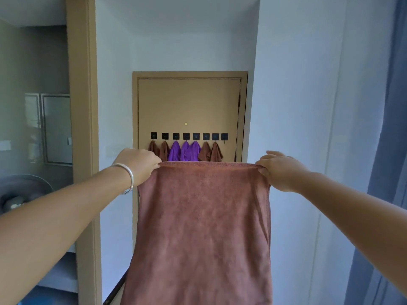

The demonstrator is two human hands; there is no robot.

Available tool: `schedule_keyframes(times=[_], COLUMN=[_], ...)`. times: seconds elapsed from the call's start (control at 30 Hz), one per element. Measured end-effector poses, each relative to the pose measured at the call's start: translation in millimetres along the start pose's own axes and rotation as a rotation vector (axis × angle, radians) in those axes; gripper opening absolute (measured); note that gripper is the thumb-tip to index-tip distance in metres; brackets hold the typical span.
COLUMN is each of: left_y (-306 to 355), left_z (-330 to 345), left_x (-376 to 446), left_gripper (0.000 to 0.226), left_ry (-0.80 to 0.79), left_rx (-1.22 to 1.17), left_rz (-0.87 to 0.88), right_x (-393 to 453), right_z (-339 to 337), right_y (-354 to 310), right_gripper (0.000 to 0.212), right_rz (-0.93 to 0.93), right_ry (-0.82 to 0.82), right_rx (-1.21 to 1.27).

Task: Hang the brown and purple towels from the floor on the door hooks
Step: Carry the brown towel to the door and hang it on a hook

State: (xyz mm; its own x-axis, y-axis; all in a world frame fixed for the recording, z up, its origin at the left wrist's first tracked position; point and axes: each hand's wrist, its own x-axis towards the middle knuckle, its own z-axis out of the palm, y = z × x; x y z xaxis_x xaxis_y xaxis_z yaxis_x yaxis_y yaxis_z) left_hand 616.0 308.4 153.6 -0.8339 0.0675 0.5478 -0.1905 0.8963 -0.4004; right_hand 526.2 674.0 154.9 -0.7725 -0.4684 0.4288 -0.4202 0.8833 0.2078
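1. Brown towel (202, 227) hangs nearest, spread flat in front of me, well short of the door (189, 106).
2. My left hand (137, 165) pinches its top left corner; my right hand (280, 170) pinches the top right corner, both closed on cloth.
3. Far ahead, the hooks (189, 136) run in a row across the door.
4. Seven hold brown or purple towels (185, 151); the rightmost hook (224, 136) looks bare, so I judge this towel the last left.
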Motion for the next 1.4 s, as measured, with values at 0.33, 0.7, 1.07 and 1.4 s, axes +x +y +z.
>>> schedule_keyframes(times=[0.33, 0.7, 1.07, 1.4], left_y=[-4, 27, 52, 53], left_z=[91, 159, 218, 293], left_x=[92, 203, 322, 386], left_gripper=[0.034, 0.035, 0.034, 0.034], left_ry=[-0.027, -0.133, -0.148, -0.169], left_rx=[-0.053, 0.028, 0.033, 0.023], left_rz=[0.034, 0.02, -0.05, -0.024], right_x=[107, 229, 350, 426], right_z=[75, 160, 227, 292], right_y=[14, 70, 133, 143], right_gripper=[0.039, 0.036, 0.032, 0.036], right_rz=[0.02, -0.034, -0.104, -0.112], right_ry=[-0.014, 0.048, 0.107, 0.053], right_rx=[0.038, 0.114, 0.202, 0.257])
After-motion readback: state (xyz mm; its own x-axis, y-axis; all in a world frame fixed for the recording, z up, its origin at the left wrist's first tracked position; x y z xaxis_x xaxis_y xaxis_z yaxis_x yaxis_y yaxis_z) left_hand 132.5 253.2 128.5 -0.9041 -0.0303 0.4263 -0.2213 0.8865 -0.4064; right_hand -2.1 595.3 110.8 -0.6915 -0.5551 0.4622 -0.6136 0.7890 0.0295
